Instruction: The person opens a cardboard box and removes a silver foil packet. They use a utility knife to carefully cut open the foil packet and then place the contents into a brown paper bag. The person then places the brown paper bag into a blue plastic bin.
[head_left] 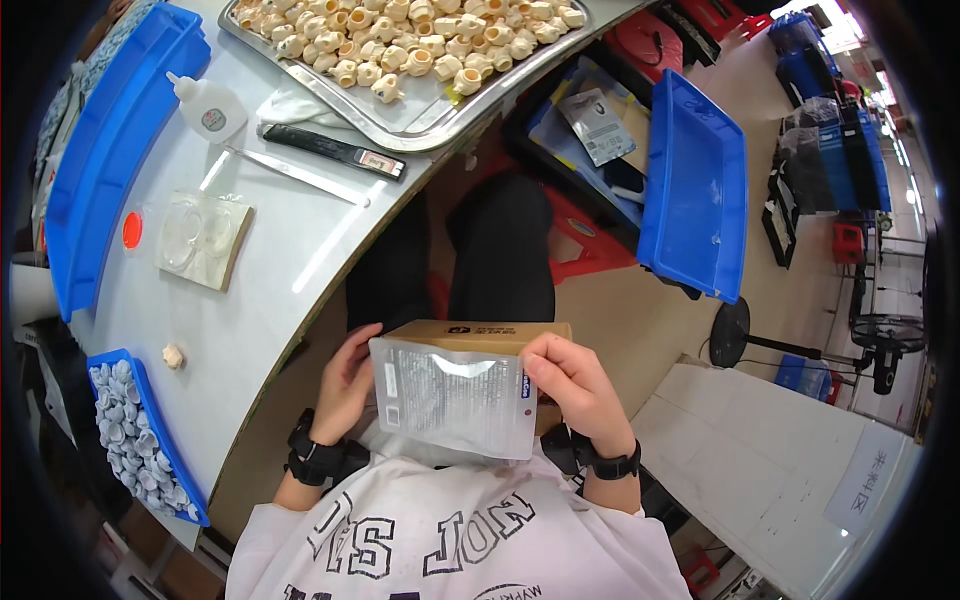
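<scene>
A silver foil pouch (455, 405) with fine print is held up in front of my shirt, and a brown cardboard box (490, 335) lies directly behind it. My left hand (346, 388) is closed at the left side of the pair, gripping the box near the pouch's edge; some of its fingertips are hidden. At the pouch's upper right corner, my right hand (578, 388) pinches the foil between thumb and bent fingers. Black straps circle both wrists.
A metal tray (420, 125) of cream-coloured small parts stands on the white table (280, 235), near a squeeze bottle (210, 108), black-handled knife (330, 150) and tweezers (300, 175). A blue tray (180, 455) holds grey pieces. On the right are a blue bin (695, 190) and another foil pouch (597, 125).
</scene>
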